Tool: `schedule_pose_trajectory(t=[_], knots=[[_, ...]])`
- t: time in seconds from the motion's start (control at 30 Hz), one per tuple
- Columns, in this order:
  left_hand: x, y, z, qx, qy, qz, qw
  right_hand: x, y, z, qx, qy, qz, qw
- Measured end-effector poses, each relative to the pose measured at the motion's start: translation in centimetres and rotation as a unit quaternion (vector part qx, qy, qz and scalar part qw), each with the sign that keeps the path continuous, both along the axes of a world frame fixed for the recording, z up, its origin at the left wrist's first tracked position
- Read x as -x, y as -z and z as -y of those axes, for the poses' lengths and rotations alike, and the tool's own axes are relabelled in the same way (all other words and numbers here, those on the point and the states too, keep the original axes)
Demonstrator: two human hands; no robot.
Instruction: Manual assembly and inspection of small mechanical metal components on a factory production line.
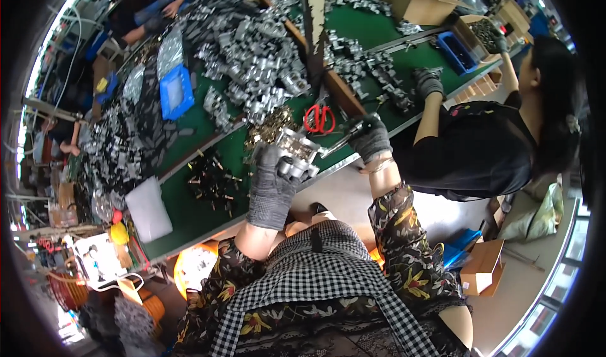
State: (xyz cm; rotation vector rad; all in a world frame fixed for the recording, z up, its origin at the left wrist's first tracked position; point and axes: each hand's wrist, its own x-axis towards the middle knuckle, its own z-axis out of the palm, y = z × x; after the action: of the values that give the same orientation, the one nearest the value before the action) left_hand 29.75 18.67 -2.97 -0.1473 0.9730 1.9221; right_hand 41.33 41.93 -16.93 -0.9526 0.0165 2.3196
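Note:
My left hand (270,193), in a grey work glove, is closed around a silver cast-metal housing (299,147) held above the table's near edge. My right hand (371,141), gloved too, grips a dark-handled tool with a thin metal shaft (338,146), which looks like a screwdriver. Its tip points at the housing's right side; I cannot tell whether they touch. Just beyond lie red-handled scissors (319,118) and a heap of small brass-coloured pieces (271,127). Left of my left hand are dark small parts with brassy ends (214,181).
Silver castings (252,63) pile up across the green table (189,199). A blue tray (177,92) and a white foam block (148,209) lie leftward. A post (314,29) rises mid-table. Close at right sits a co-worker (473,148), beside a blue bin (456,53) and cardboard boxes (420,3).

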Motion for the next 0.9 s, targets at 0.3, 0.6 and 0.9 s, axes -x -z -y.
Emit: schedule_pose_trajectory(t=[0.3,0.6,0.9], knots=[[1.0,-1.4,-1.3,-0.006,0.01,-0.037,0.999,2.3,2.1,-16.3,-0.453,-0.138,0.626,0.62],[3.1,-0.1,-0.9,-0.021,-0.003,-0.051,0.998,4.7,4.9,-11.7,-0.56,-0.157,0.608,0.541],[2.1,-1.7,-2.7,0.014,0.028,-0.06,0.998,-0.1,-11.4,6.3,-0.614,-0.139,0.213,0.747]])
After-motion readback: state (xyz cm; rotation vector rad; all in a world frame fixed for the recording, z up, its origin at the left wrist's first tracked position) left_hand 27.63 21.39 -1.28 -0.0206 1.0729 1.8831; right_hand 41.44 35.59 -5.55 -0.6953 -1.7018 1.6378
